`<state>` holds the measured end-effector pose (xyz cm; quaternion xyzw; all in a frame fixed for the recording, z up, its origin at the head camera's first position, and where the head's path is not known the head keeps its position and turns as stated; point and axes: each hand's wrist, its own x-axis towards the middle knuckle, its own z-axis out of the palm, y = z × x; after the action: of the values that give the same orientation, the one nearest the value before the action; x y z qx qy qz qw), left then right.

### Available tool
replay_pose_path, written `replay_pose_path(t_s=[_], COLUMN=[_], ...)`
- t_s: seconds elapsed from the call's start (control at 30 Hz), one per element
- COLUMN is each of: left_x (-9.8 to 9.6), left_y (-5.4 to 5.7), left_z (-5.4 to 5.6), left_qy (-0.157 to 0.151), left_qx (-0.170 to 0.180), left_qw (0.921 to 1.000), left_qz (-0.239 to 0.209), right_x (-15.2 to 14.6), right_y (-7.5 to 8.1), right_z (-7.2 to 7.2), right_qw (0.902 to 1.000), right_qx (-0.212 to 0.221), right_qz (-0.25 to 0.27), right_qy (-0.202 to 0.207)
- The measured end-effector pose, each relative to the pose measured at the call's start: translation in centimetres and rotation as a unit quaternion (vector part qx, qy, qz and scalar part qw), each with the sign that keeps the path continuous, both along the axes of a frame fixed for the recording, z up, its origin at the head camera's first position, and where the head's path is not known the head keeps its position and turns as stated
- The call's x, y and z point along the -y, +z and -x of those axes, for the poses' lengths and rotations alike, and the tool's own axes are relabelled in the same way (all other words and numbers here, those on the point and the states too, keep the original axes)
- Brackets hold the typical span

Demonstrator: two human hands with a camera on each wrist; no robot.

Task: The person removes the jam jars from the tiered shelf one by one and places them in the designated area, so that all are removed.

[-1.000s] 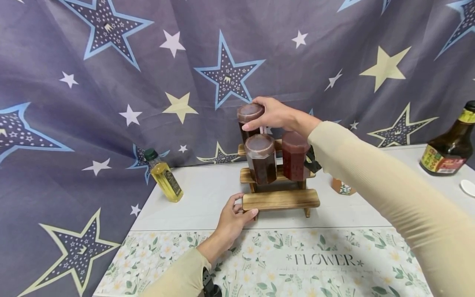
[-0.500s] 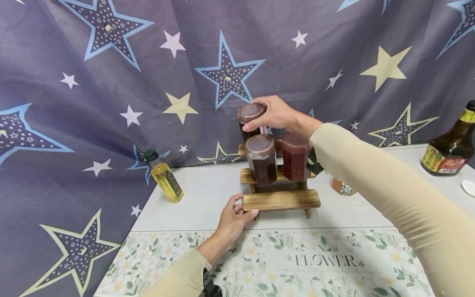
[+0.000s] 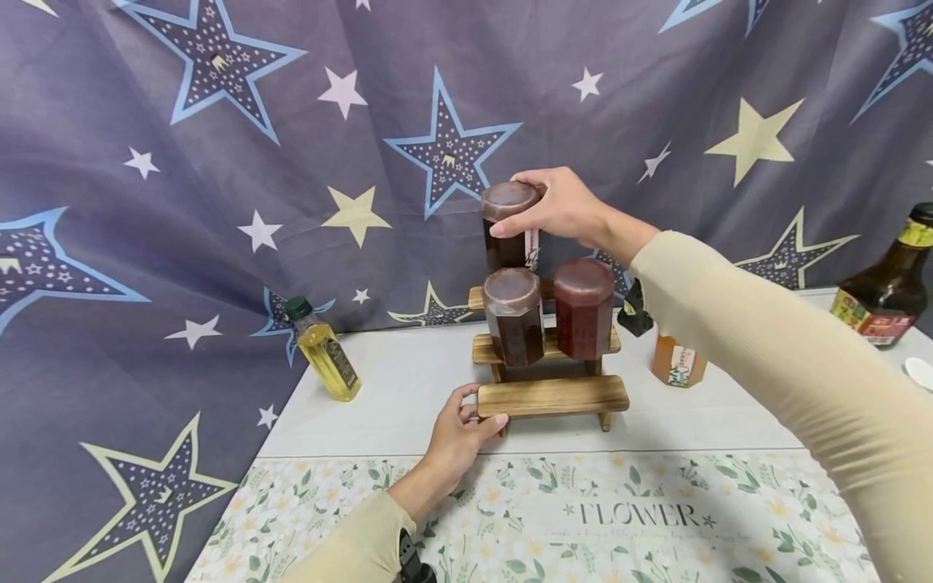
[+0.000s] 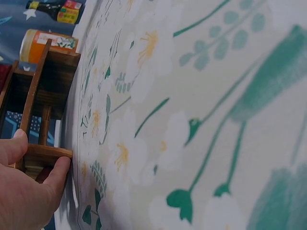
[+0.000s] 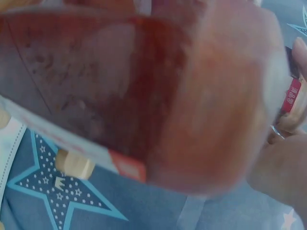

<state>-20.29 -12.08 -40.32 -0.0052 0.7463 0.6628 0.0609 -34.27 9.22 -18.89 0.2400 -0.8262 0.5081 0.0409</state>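
A three-tier wooden rack (image 3: 552, 397) stands on the table. My left hand (image 3: 455, 433) grips the left end of its lowest board, thumb on the front; the left wrist view shows the same grip. High over the top tier, my right hand (image 3: 564, 206) holds a dark-filled octagonal jar (image 3: 503, 247) near its lid, thumb in front. A second dark jar (image 3: 516, 324) and a red jar (image 3: 583, 312) sit side by side on the middle tier. In the right wrist view, a blurred red jar (image 5: 96, 72) fills the foreground, covering most of the held jar.
An orange jar (image 3: 676, 360) stands right of the rack, partly behind my right sleeve. A yellow oil bottle (image 3: 328, 356) is at the left, a dark sauce bottle (image 3: 882, 291) at far right beside a white disc (image 3: 920, 371). A star-patterned curtain (image 3: 291, 162) hangs behind.
My right hand has risen and shifted slightly right with the dark jar, after staying nearly still before. More of the orange jar shows below the sleeve. The left hand keeps its place on the rack.
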Motion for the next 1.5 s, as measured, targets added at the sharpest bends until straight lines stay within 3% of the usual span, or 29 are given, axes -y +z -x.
replay_pose_path(t_s=[0.63,0.87,1.5], left_x=[0.0,-0.2,-0.5], left_y=[-0.2,-0.3,-0.6], left_z=[0.3,0.7,0.9], left_qy=[0.004,0.009,0.006], left_qx=[0.000,-0.002,-0.001], left_qw=[1.0000,0.9999,0.9999], left_qz=[0.008,0.007,0.014], right_x=[-4.3,-6.1,-16.9], right_y=[1.6,1.8,-0.8], right_z=[-0.1,0.1,-1.4], right_qw=[0.9959,0.9936,0.9821], right_qx=[-0.009,-0.035,-0.041], right_qz=[-0.033,-0.035,-0.028], right_qy=[-0.084,-0.102,-0.182])
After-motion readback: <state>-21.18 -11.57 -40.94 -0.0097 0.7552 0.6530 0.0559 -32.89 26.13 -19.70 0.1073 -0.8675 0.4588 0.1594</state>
